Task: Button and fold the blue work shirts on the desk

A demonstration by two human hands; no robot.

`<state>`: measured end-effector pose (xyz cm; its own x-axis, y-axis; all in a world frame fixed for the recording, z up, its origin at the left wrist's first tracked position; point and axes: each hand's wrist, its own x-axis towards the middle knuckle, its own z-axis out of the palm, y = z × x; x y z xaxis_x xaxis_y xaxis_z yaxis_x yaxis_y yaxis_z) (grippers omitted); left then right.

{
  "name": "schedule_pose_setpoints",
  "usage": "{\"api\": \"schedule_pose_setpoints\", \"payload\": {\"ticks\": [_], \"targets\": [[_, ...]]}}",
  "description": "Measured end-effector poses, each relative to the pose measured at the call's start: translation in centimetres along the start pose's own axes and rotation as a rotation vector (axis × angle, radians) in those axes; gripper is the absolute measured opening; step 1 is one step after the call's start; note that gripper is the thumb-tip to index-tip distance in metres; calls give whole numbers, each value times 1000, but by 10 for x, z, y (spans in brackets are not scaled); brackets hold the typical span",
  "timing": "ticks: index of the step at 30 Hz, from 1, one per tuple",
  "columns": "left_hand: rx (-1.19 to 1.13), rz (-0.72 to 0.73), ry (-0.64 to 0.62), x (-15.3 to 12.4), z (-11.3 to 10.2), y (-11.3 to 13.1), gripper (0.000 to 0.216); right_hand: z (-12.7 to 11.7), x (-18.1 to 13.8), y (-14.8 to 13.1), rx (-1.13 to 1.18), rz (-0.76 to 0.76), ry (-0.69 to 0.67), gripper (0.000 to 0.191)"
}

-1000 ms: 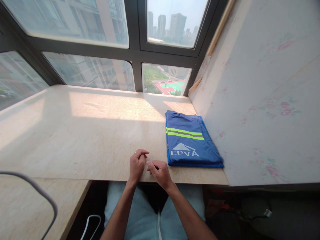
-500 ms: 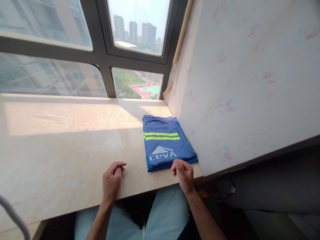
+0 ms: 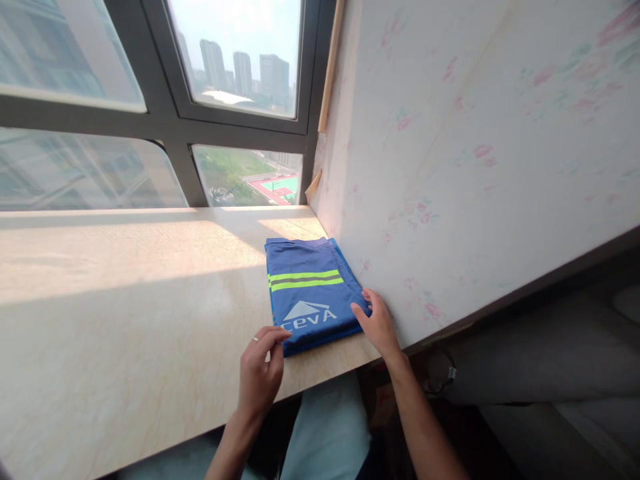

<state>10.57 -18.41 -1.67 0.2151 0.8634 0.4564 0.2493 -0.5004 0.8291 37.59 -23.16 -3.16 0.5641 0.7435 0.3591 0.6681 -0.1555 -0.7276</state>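
A folded blue work garment [image 3: 305, 260] lies flat by the wall, with a yellow-green and grey reflective stripe across it and white "CEVA" lettering near its front edge. At its front left corner is my left hand [image 3: 261, 367], a ring on one finger. Those fingers bend forward over the corner with the thumb a little apart, holding nothing; whether they touch the cloth I cannot tell. My right hand [image 3: 379, 323] is at the garment's right edge, thumb and fingers spread, the fingertips at the cloth.
The garment rests on a pale marble-look windowsill [image 3: 150, 347]. A floral-papered wall [image 3: 450, 167] rises close on the right. Behind stands a dark-framed window [image 3: 173, 143]. My legs [image 3: 325, 427] are below the sill's front edge.
Both hands were loosely closed in front of the garment. My left hand has moved right to its corner; my right hand has opened and reached its right edge. The view has shifted right.
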Motion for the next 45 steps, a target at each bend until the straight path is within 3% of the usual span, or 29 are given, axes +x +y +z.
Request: {"api": "schedule_pose_setpoints", "payload": {"ticks": [4, 8, 10, 12, 14, 16, 18, 21, 24, 26, 28, 30, 33, 37, 40, 43, 45], "targets": [[107, 196, -254, 17, 49, 20, 30, 6, 1, 11, -154, -16, -59, 52], [339, 206, -470, 32, 88, 20, 43, 9, 2, 13, -276, -50, -101, 53], [443, 175, -501, 38, 100, 18, 44, 8, 4, 11, -284, -55, -126, 55], [468, 153, -501, 42, 107, 16, 25, 7, 6, 7, -238, -63, -138, 55], [390, 123, -492, 46, 109, 15, 7, 3, 6, -1, -147, -86, -126, 53], [221, 47, -421, 51, 106, 14, 12, -1, 5, -11, -38, -127, -68, 49], [-9, -77, -229, 59, 95, 13, 18, -5, 1, -22, 72, -160, 44, 45], [-317, -281, 284, 70, 57, 7, 31, -6, -6, -35, 240, -135, 175, 41], [-541, -381, 787, 63, 0, -10, 32, 1, -10, -42, 365, -70, 126, 41], [-629, -444, 970, 43, -38, -27, 25, 11, -11, -45, 385, -58, 49, 41], [-673, -603, 1101, 12, -69, -42, 17, 24, -10, -45, 343, -85, -35, 44], [-691, -751, 1153, -20, -89, -50, 17, 38, -9, -43, 250, -134, -119, 50], [-729, -845, 1092, -57, -102, -48, 22, 60, -7, -33, 71, -184, -227, 59], [-744, -891, 1031, -75, -108, -35, 24, 79, -4, -20, -116, -196, -295, 67], [-607, -801, 1074, -80, -115, -30, 29, 82, 4, -15, -200, -155, -260, 71], [-234, -584, 1194, -82, -124, -26, 49, 78, 20, -13, -204, -35, -279, 71], [45, -450, 1172, -80, -128, -21, 61, 74, 31, -15, -137, 43, -349, 66]]}}
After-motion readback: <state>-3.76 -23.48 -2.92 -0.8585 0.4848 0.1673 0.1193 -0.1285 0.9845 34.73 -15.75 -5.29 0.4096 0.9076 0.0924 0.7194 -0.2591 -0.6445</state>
